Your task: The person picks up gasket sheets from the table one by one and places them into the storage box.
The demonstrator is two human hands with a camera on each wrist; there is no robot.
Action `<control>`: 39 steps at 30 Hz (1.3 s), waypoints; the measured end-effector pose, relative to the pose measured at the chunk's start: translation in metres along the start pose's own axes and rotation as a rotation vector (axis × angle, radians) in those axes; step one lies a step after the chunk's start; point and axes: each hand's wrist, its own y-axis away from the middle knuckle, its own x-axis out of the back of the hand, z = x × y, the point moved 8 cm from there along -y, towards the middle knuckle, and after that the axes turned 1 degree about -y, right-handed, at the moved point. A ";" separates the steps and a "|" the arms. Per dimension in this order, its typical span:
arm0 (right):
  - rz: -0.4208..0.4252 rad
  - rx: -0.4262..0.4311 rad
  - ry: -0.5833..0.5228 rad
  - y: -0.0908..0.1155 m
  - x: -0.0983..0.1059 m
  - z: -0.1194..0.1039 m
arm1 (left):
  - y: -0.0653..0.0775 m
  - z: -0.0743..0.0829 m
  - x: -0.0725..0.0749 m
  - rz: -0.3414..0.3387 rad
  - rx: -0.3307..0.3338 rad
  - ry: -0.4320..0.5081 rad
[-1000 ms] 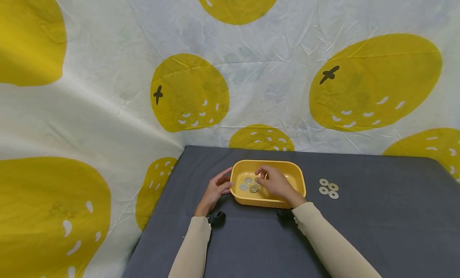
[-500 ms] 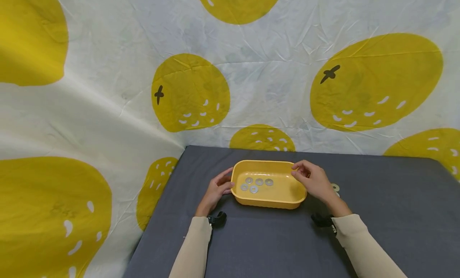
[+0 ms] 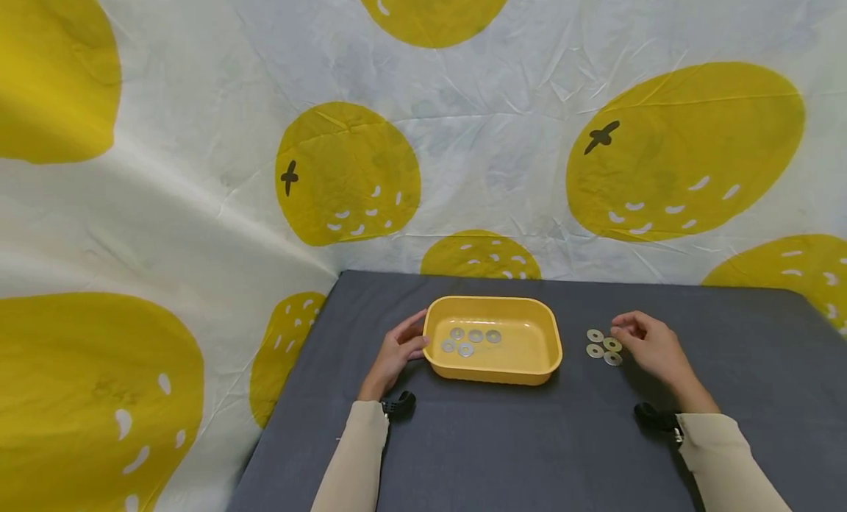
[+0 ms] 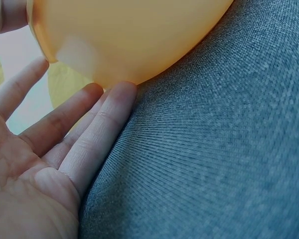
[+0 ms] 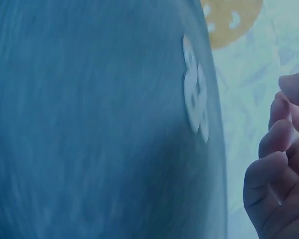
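A yellow plastic tray (image 3: 492, 376) stands on the dark cloth, with several flat metal washers (image 3: 466, 349) lying in its left part. My left hand (image 3: 395, 352) holds the tray by its left end. In the left wrist view the thumb (image 4: 12, 14) is at the rim and the fingertips (image 4: 120, 92) touch the outer wall. Several more washers (image 3: 595, 351) lie in a small cluster right of the tray. Just right of these hovers my right hand (image 3: 651, 344), fingers loosely bent, with a gap between thumb and index finger. Nothing shows between its fingers (image 5: 274, 137).
Dark grey cloth (image 3: 463, 453) covers the table. Behind and to the left hangs a white sheet (image 3: 490, 159) printed with yellow fruit. Black wrist straps (image 3: 399, 405) sit at both cuffs.
My right hand has lifted out of the tray and travelled right, past its right rim, to the washers on the cloth. The left hand and the tray stay in place.
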 end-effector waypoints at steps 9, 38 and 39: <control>-0.161 0.001 0.052 0.000 -0.006 0.023 | 0.000 -0.001 -0.001 -0.019 -0.005 0.013; -0.359 0.038 0.134 -0.019 -0.021 0.022 | 0.001 0.002 0.000 -0.019 0.006 0.015; -0.349 0.047 0.136 -0.019 -0.020 0.022 | 0.001 0.002 0.000 -0.020 0.004 0.015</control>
